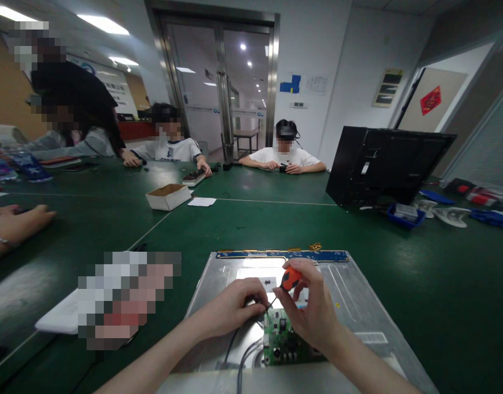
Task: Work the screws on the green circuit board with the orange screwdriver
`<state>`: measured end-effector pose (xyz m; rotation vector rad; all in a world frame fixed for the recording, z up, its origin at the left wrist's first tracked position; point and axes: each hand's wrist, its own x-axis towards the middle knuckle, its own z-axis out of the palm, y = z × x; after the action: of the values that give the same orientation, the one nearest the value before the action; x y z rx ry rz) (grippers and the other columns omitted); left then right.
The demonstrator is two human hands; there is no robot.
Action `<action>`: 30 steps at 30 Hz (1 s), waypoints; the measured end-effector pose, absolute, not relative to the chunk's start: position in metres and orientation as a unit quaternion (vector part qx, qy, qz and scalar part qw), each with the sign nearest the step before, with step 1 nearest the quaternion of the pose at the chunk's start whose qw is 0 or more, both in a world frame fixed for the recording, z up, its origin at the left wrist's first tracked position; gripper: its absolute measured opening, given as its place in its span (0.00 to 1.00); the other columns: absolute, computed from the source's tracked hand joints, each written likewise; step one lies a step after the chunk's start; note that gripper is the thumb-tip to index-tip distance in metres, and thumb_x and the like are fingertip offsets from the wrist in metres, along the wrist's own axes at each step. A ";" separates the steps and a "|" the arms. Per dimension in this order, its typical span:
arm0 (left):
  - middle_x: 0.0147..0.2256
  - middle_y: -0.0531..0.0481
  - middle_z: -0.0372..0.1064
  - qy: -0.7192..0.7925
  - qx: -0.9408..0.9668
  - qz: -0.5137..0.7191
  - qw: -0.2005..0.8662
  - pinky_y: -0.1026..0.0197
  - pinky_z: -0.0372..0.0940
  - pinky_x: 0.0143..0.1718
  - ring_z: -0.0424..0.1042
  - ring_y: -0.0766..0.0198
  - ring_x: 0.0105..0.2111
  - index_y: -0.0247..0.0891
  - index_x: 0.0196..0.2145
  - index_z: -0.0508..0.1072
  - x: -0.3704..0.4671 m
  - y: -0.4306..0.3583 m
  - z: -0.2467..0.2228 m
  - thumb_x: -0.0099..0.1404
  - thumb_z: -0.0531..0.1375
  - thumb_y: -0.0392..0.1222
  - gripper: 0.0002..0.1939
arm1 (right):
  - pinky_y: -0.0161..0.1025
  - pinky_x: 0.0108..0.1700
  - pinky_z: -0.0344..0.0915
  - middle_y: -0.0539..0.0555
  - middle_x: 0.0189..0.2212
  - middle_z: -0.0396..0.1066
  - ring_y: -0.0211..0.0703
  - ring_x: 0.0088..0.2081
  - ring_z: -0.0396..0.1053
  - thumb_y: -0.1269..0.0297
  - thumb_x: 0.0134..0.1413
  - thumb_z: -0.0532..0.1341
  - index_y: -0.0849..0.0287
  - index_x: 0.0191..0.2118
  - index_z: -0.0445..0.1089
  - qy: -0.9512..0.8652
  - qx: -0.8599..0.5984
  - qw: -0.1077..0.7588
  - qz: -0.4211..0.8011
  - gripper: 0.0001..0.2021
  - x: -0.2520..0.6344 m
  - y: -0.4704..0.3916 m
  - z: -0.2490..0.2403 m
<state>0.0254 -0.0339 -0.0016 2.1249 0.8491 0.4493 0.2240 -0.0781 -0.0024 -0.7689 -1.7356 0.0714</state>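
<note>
My right hand (311,303) grips an orange and black screwdriver (291,278), its shaft slanting down and left to the upper left corner of a green circuit board (282,342). Beside that corner is my left hand (243,306), its fingers closed near the screwdriver tip; what they hold is too small to make out. The board lies on a large silvery metal panel (358,306) on the green table. A blue strip board (251,254) runs along the panel's far edge. Dark cables (241,364) run from the board's left side toward me.
A black monitor (386,164) stands at the right, near a blue tray (406,215). Further off are an open white box (168,198) and a paper (202,202). A blurred-out item (128,295) lies left. Several people are around the table; someone's hands (19,224) rest at the left.
</note>
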 end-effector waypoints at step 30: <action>0.37 0.49 0.72 0.327 0.842 0.169 0.393 0.59 0.63 0.41 0.69 0.59 0.37 0.37 0.39 0.74 0.025 -0.032 -0.007 0.64 0.58 0.36 0.07 | 0.40 0.26 0.72 0.57 0.46 0.66 0.41 0.30 0.71 0.72 0.66 0.54 0.46 0.66 0.56 -0.769 -0.348 0.535 0.034 0.26 0.223 -0.085 0.004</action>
<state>0.0255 -0.0320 -0.0066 2.1374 0.8303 0.4294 0.2234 -0.0848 0.0044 -0.8290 -1.8319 0.0815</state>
